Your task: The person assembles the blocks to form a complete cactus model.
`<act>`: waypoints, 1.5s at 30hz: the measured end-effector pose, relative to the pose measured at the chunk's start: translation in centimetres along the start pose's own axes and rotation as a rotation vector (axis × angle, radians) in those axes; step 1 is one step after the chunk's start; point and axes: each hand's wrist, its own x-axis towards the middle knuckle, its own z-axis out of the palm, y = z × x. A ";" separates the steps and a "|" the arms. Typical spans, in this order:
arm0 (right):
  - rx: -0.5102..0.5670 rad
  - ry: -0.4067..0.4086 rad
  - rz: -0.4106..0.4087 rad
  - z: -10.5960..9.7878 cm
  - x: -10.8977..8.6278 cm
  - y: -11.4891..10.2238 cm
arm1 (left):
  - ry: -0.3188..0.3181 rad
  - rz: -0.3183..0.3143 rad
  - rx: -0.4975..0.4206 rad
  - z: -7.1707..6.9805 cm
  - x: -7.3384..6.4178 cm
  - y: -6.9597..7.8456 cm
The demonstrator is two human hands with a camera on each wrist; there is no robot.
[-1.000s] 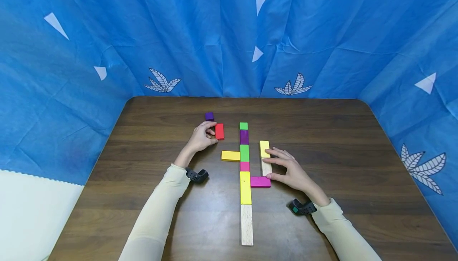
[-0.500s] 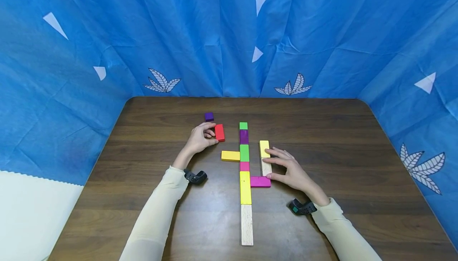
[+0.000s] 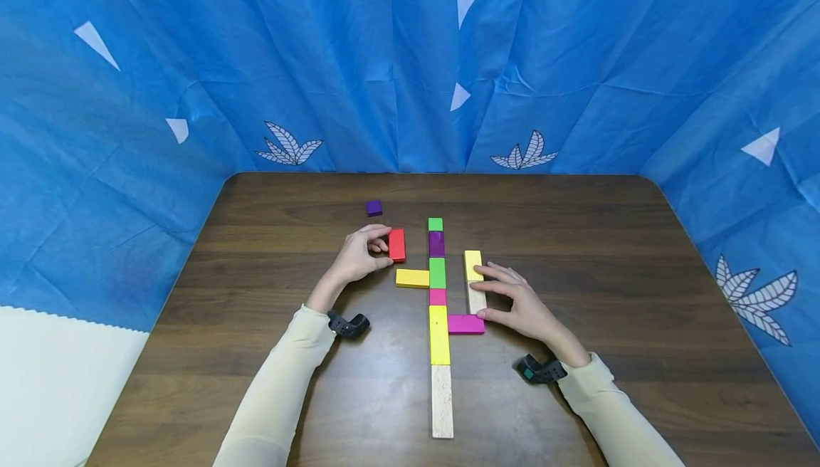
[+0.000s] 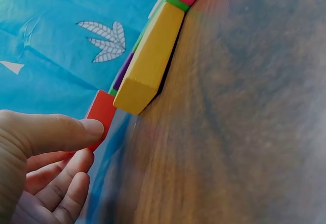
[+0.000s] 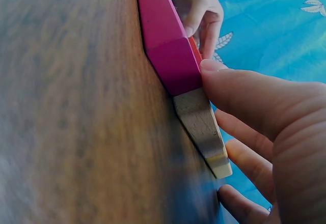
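Observation:
My left hand (image 3: 359, 255) pinches a red block (image 3: 397, 246) between thumb and fingertips, left of the block column. In the left wrist view the thumb lies against the red block (image 4: 103, 108), beyond the end of a yellow block (image 4: 147, 56). My right hand (image 3: 522, 302) rests its spread fingers on a side row: a pale yellow block (image 3: 472, 260) and a plain wooden block (image 3: 476, 303). Its thumb tip touches the corner of a magenta block (image 3: 464, 324), which juts right from the column. The right wrist view shows that thumb at the magenta block's (image 5: 175, 66) upper edge.
The column runs front to back: a long wooden block (image 3: 442, 403), a yellow block (image 3: 439, 339), a pink one (image 3: 438, 297), green (image 3: 437, 273), purple (image 3: 436, 244) and green again (image 3: 435, 224). A small purple block (image 3: 374, 208) lies at the back left. Blue curtains (image 3: 410, 61) surround the table.
My left hand has brought the red block slightly nearer to me and rightward, away from the small purple block. My right hand stays in place.

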 end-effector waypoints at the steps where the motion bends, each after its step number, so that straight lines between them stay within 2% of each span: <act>1: 0.000 0.002 -0.003 0.0 0.0 0.0 | -0.002 0.005 -0.001 0.0 -0.1 0.1; 10: 0.001 0.009 -0.023 0.0 0.1 0.1 | -0.016 0.013 0.012 0.4 -0.5 -0.3; 23: 0.005 0.001 0.001 0.1 0.1 0.1 | -0.020 0.036 0.001 0.7 -1.0 -0.2; 31: 0.004 0.008 -0.007 0.1 0.0 0.1 | -0.020 0.066 0.012 0.9 -0.9 -0.3; 38: 0.003 -0.008 0.019 0.1 0.0 0.1 | -0.026 0.078 0.031 0.9 -0.9 -0.3; 45: 0.001 0.008 -0.009 0.1 0.0 0.1 | -0.036 0.071 0.040 1.0 -0.8 -0.4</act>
